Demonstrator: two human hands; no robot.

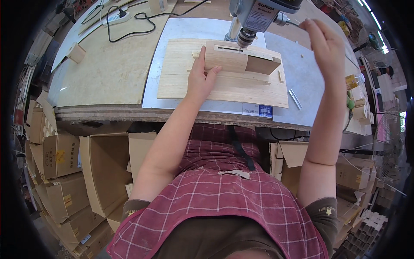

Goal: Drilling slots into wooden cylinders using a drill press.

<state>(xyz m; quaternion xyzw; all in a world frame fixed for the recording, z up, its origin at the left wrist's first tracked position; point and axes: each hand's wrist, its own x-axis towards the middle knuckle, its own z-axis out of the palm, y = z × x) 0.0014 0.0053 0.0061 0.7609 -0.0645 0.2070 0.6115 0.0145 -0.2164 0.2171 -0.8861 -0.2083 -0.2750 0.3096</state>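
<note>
A pale wooden box (226,61) lies under the drill press (258,17), its slotted upper face below the drill chuck (246,38). The thin bit reaches down to the slot; whether it touches the wood I cannot tell. My left hand (202,79) grips the box's left end, thumb on the near side and fingers along the end. Raised at the right, my right hand (323,41) is closed around the drill press's feed lever (294,23). Beneath the box is a flat wooden board (177,84) with thin wooden strips on it.
A small metal strip (295,99) lies right of the board. At the back left are a power strip (116,18) with a black cable and a wooden block (76,52). Cardboard boxes (105,172) stand below the table's front edge. Pale rolls (360,108) sit at the right.
</note>
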